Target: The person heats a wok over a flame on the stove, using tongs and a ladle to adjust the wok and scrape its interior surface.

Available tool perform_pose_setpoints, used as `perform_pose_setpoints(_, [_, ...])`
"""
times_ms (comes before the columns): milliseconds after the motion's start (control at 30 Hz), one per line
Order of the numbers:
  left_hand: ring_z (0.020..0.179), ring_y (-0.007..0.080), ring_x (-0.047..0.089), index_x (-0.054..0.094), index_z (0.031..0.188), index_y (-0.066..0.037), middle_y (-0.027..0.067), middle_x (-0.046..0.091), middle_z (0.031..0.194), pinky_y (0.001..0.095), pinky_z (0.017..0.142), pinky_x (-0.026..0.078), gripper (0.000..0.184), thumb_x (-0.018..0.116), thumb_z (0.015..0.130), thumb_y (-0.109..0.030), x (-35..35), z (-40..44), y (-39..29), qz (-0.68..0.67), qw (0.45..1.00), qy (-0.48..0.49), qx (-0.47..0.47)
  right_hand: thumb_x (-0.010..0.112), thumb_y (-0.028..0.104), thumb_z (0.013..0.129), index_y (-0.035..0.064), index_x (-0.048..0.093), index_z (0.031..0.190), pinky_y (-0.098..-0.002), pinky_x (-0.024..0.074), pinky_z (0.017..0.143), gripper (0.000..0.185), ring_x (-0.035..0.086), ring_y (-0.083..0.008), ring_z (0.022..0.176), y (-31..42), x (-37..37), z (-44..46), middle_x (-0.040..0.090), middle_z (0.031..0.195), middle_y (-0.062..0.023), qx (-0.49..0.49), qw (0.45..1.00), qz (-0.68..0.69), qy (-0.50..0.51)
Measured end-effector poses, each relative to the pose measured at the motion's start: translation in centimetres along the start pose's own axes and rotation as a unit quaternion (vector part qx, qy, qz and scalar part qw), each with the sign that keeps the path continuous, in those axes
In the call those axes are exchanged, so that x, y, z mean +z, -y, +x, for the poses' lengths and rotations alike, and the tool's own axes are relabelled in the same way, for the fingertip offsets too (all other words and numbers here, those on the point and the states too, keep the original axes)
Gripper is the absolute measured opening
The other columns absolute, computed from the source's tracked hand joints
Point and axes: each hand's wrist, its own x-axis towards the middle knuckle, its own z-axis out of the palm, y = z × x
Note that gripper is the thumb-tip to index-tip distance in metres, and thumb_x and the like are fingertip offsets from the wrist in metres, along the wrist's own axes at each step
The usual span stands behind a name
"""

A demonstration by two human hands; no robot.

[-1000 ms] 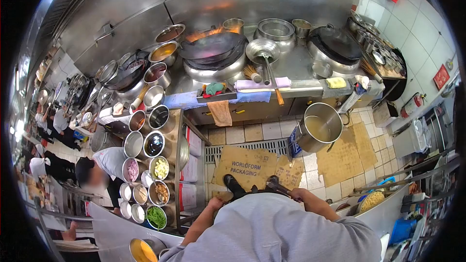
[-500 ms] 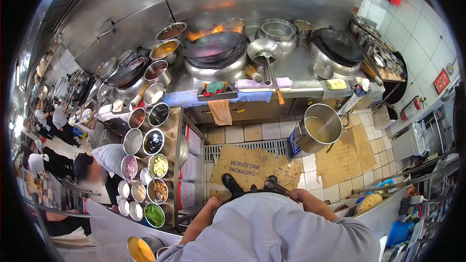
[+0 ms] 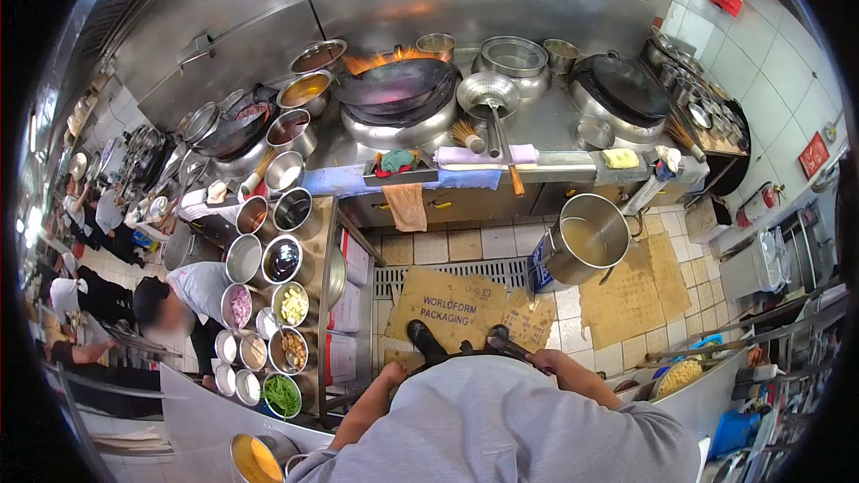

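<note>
My left hand [image 3: 391, 375] is beside my waist, its fingers curled in; anything inside them is hidden. My right hand [image 3: 549, 361] is closed at the other side of the waist, against a dark strip [image 3: 512, 349] that I cannot identify. Ahead on the range, a black wok [image 3: 394, 85] sits over a burner with orange flames behind it. A perforated strainer [image 3: 488, 94] and a ladle with a wooden grip [image 3: 516, 181] rest to its right. Another dark wok [image 3: 626, 89] lies on the right burner. Neither hand touches the cookware.
At left, a counter holds steel pots of sliced green vegetable [image 3: 283, 396], chopped onion [image 3: 237, 306] and dark liquid [image 3: 283, 259]. A tall stockpot [image 3: 591, 237] stands on the right. Flattened cardboard [image 3: 447, 304] covers floor tiles by a drain grate [image 3: 394, 280]. A co-worker [image 3: 192, 295] bends at left.
Both my hands stay at my waist in nearly the same pose. The flames behind the wok flicker. People in the background at far left have shifted slightly.
</note>
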Motion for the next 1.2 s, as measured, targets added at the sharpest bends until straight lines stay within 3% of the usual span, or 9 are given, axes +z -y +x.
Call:
perform_pose_setpoints(333, [0.091, 0.0232, 0.050, 0.058, 0.088, -0.015, 0.0055, 0.054, 0.095, 0.0315, 0.075, 0.043, 0.025, 0.040, 0.074, -0.025, -0.8, -0.3, -0.4, 0.136, 0.990, 0.017, 0.030, 0.027, 0.046, 0.082, -0.0002, 0.050, 0.064, -0.0371, 0.0336, 0.035, 0.054, 0.044, -0.0233, 0.034, -0.1, -0.2, 1.0, 0.045, 0.043, -0.0126, -0.001, 1.000, 0.014, 0.003])
perform_pose_setpoints(433, [0.088, 0.0247, 0.051, 0.058, 0.087, -0.013, 0.0081, 0.054, 0.093, 0.0327, 0.074, 0.043, 0.025, 0.041, 0.074, -0.026, -0.6, -0.1, -0.1, 0.070, 0.997, 0.008, 0.020, 0.028, 0.045, 0.082, -0.0006, 0.051, 0.062, -0.0366, 0.0343, 0.036, 0.055, 0.045, -0.0231, 0.035, -0.8, 0.0, 2.1, 0.046, 0.043, -0.0129, -0.010, 1.000, -0.016, 0.006])
perform_pose_setpoints(500, [0.086, 0.0258, 0.052, 0.058, 0.086, -0.012, 0.0098, 0.055, 0.091, 0.0335, 0.073, 0.043, 0.025, 0.041, 0.074, -0.026, -0.4, 0.0, 0.1, 0.045, 0.999, 0.001, 0.012, 0.030, 0.046, 0.081, 0.0008, 0.051, 0.069, -0.0328, 0.0308, 0.034, 0.051, 0.038, -0.0179, 0.031, -1.2, 0.1, 2.3, 0.041, 0.038, -0.0071, -0.019, 1.000, -0.003, -0.003])
perform_pose_setpoints(733, [0.081, 0.0299, 0.053, 0.057, 0.083, -0.008, 0.0149, 0.055, 0.086, 0.0352, 0.072, 0.043, 0.028, 0.040, 0.074, -0.027, 0.4, 0.7, 0.7, -0.017, 1.000, -0.026, -0.003, 0.029, 0.045, 0.081, 0.0000, 0.052, 0.071, -0.0318, 0.0321, 0.034, 0.052, 0.039, -0.0172, 0.030, -1.1, 0.0, 2.1, 0.041, 0.038, -0.0065, -0.007, 1.000, 0.026, 0.013])
perform_pose_setpoints(867, [0.083, 0.0307, 0.053, 0.058, 0.080, -0.007, 0.0160, 0.056, 0.087, 0.0358, 0.072, 0.043, 0.030, 0.042, 0.074, -0.031, 1.0, 1.5, 1.4, 0.108, 0.991, -0.003, 0.079, 0.028, 0.045, 0.082, 0.0003, 0.051, 0.068, -0.0315, 0.0337, 0.036, 0.053, 0.041, -0.0174, 0.032, -1.3, 0.0, 2.6, 0.042, 0.038, -0.0075, -0.011, 1.000, 0.003, 0.018])
perform_pose_setpoints(933, [0.082, 0.0299, 0.054, 0.059, 0.079, -0.006, 0.0162, 0.057, 0.084, 0.0348, 0.071, 0.042, 0.037, 0.043, 0.073, -0.038, 0.8, 1.1, 1.2, -0.056, 0.998, -0.021, -0.012, 0.028, 0.046, 0.082, 0.0006, 0.051, 0.066, -0.0317, 0.0341, 0.037, 0.053, 0.042, -0.0179, 0.033, -0.9, 0.0, 1.9, 0.043, 0.039, -0.0080, -0.020, 0.999, -0.021, 0.017])
perform_pose_setpoints(1033, [0.082, 0.0289, 0.054, 0.060, 0.079, -0.006, 0.0156, 0.058, 0.082, 0.0344, 0.071, 0.042, 0.045, 0.042, 0.073, -0.047, -0.9, -0.7, -0.7, -0.117, 0.990, -0.008, -0.077, 0.027, 0.046, 0.082, -0.0015, 0.052, 0.057, -0.0363, 0.0364, 0.037, 0.059, 0.047, -0.0246, 0.036, -0.8, 0.2, 1.7, 0.046, 0.042, -0.0133, -0.030, 0.998, -0.050, -0.021])
perform_pose_setpoints(1200, [0.081, 0.0292, 0.054, 0.060, 0.080, -0.007, 0.0149, 0.058, 0.080, 0.0351, 0.071, 0.042, 0.049, 0.038, 0.074, -0.051, -0.6, -0.6, -0.4, -0.161, 0.985, -0.033, -0.050, 0.027, 0.045, 0.083, -0.0009, 0.051, 0.056, -0.0359, 0.0370, 0.037, 0.059, 0.047, -0.0235, 0.036, -1.2, 0.5, 2.5, 0.046, 0.042, -0.0127, -0.018, 0.999, -0.030, -0.010])
